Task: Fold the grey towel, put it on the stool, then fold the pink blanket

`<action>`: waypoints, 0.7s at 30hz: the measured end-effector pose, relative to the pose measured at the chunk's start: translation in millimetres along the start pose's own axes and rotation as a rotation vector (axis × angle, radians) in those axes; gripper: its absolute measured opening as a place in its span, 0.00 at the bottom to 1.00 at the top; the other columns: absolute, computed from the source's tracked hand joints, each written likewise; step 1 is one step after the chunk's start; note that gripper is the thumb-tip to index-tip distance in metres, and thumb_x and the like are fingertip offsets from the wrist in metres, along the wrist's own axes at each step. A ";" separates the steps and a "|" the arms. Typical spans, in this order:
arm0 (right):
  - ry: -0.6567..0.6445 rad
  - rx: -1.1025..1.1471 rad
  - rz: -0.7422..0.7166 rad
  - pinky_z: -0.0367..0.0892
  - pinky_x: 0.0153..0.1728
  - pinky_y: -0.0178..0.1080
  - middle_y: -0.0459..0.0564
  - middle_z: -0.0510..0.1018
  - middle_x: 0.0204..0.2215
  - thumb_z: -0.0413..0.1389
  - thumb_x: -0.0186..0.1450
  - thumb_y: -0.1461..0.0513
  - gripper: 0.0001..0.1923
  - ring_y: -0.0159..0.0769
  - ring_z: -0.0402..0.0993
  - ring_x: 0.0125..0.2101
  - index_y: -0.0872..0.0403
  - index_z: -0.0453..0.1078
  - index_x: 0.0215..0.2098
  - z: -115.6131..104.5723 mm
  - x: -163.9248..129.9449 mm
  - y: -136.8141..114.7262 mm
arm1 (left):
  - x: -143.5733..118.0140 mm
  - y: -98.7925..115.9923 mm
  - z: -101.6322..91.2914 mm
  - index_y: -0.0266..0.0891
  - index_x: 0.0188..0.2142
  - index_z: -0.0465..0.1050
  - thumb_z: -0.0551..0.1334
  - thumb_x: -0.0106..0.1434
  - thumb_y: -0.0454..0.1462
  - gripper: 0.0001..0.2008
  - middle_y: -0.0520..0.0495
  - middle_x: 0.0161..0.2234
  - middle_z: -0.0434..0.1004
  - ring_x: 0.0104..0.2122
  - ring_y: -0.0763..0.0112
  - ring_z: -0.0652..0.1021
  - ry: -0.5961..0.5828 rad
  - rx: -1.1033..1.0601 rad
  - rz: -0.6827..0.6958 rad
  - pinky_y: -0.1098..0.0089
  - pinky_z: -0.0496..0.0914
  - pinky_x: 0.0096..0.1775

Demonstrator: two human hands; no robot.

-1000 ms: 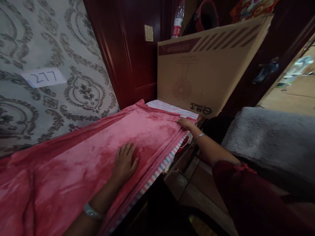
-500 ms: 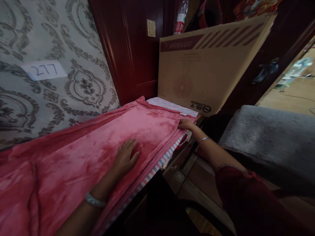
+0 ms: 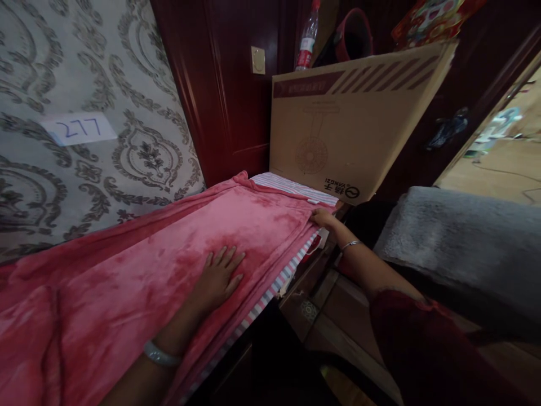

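Patterned grey wallpaper (image 3: 127, 101) and dark red wood panelling (image 3: 228, 84) back a narrow bed that runs from 7 o'clock up toward 1 o'clock. On it lies a pink fleece blanket (image 3: 139, 259), spread over a striped sheet (image 3: 270, 290) whose edge shows along the bed's side. The right hand (image 3: 323, 217) is pinched shut on the blanket's far corner at about 2 o'clock, fingers curled over the hem. The left hand (image 3: 220, 276) lies flat on the blanket near the middle, fingers spread, pressing rather than gripping. The blanket looks soft, light and limp; it would likely sag and slide if lifted from the middle, so the hem and corners seem the best places to take hold. Just beyond the right hand, at 1 o'clock, a large cardboard box (image 3: 350, 124) stands on the bed end. At 3 o'clock sits a grey fuzzy cushion (image 3: 460, 242).
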State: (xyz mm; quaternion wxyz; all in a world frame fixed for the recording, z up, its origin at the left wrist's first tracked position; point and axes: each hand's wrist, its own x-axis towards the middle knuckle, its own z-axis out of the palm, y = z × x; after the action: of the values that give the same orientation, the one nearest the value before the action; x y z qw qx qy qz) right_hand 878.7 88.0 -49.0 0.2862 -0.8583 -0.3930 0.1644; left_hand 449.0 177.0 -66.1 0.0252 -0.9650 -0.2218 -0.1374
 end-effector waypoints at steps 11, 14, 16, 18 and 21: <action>0.037 0.072 0.046 0.68 0.29 0.34 0.49 0.78 0.27 0.61 0.67 0.54 0.16 0.34 0.74 0.28 0.60 0.75 0.37 4.4 -11.9 -11.3 | -5.5 1.8 -3.5 0.52 0.69 0.59 0.52 0.72 0.47 0.27 0.42 0.70 0.58 0.69 0.49 0.60 -0.015 -0.033 0.002 0.40 0.56 0.64; 0.088 0.021 0.034 0.66 0.31 0.35 0.52 0.80 0.30 0.61 0.64 0.57 0.13 0.38 0.76 0.32 0.60 0.77 0.40 10.3 -16.4 -11.3 | -1.6 1.9 -15.0 0.50 0.68 0.63 0.54 0.71 0.48 0.27 0.42 0.69 0.61 0.67 0.50 0.63 -0.062 -0.071 -0.006 0.43 0.59 0.64; 0.115 -0.001 0.024 0.65 0.31 0.35 0.54 0.81 0.34 0.59 0.64 0.57 0.15 0.40 0.77 0.34 0.59 0.77 0.43 15.2 -19.4 -8.9 | 11.1 -3.3 -26.4 0.49 0.61 0.71 0.53 0.72 0.48 0.22 0.42 0.62 0.72 0.61 0.54 0.72 -0.094 -0.131 0.000 0.51 0.65 0.61; 0.135 -0.013 0.019 0.65 0.32 0.36 0.55 0.82 0.36 0.58 0.64 0.55 0.17 0.42 0.78 0.36 0.58 0.77 0.46 19.9 -21.5 -6.0 | 33.8 -14.3 -38.7 0.47 0.51 0.79 0.50 0.73 0.45 0.19 0.43 0.51 0.81 0.53 0.58 0.77 -0.117 -0.164 -0.037 0.57 0.68 0.56; 0.156 -0.020 0.026 0.66 0.33 0.37 0.55 0.82 0.36 0.58 0.64 0.54 0.19 0.45 0.79 0.38 0.57 0.77 0.48 25.0 -22.6 -2.2 | 81.3 -40.0 -52.3 0.45 0.46 0.80 0.51 0.71 0.40 0.17 0.42 0.46 0.82 0.50 0.59 0.78 -0.117 -0.091 -0.259 0.59 0.68 0.55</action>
State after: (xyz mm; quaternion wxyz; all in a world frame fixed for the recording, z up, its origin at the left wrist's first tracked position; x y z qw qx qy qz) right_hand 850.4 80.8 -65.9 0.3052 -0.8762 -0.3601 0.0970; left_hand 488.5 241.6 6.1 -0.0496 -0.9348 -0.3390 -0.0931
